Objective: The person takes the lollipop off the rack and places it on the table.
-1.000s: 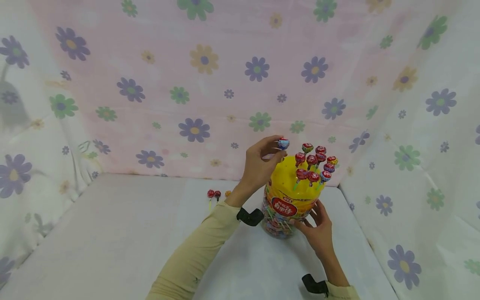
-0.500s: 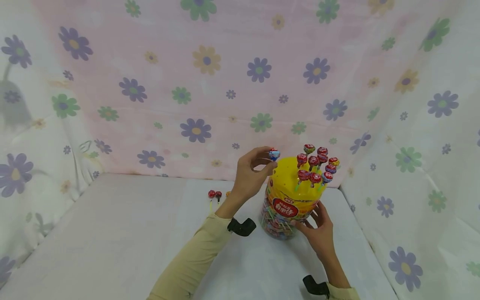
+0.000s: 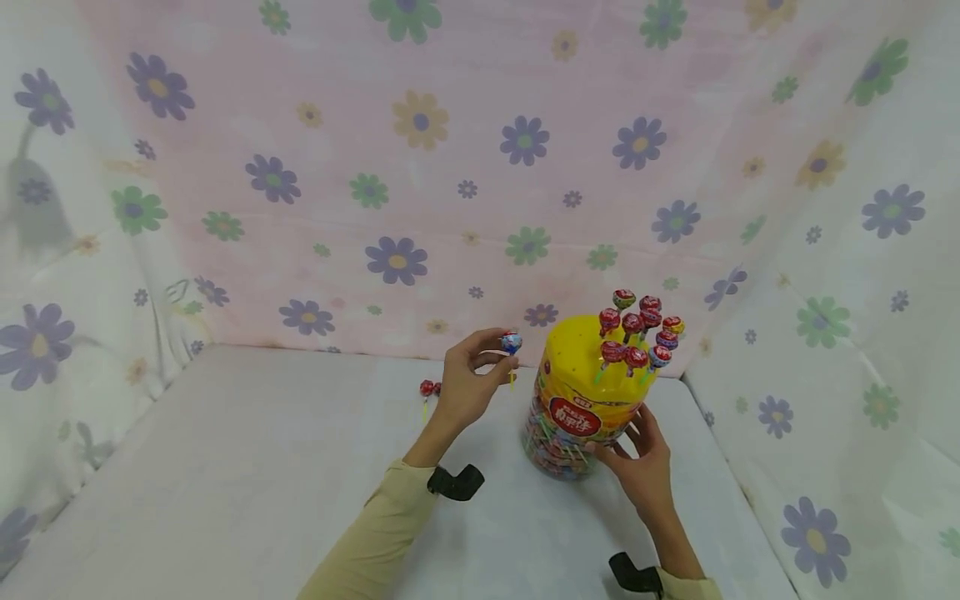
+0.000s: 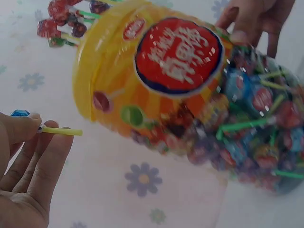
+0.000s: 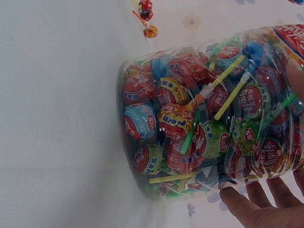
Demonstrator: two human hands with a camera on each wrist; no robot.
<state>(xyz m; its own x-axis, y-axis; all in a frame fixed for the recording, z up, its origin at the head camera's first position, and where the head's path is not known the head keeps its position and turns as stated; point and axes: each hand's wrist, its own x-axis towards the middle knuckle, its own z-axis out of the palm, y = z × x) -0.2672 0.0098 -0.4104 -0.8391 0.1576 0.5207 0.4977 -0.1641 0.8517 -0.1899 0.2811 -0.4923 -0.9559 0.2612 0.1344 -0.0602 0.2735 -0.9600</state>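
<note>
A clear tub (image 3: 572,433) (image 5: 209,114) packed with wrapped lollipops stands on the white table, capped by a yellow lid (image 3: 585,354) (image 4: 118,80). Several red lollipops (image 3: 637,329) stand upright in holes at the lid's far right. My left hand (image 3: 468,383) hovers left of the tub and pinches a blue-wrapped lollipop (image 3: 511,342) by its yellow-green stick (image 4: 59,131). My right hand (image 3: 637,458) rests against the tub's lower right side with its fingers (image 5: 256,206) spread on the plastic.
A few loose lollipops (image 3: 428,388) (image 5: 147,16) lie on the table behind my left hand. Flower-printed cloth (image 3: 420,167) walls the table on the back, left and right. The white table top (image 3: 247,467) stretches to the left.
My left hand has carried the blue lollipop from above the lid's left edge down and to the left, away from the tub. The right hand stays on the tub.
</note>
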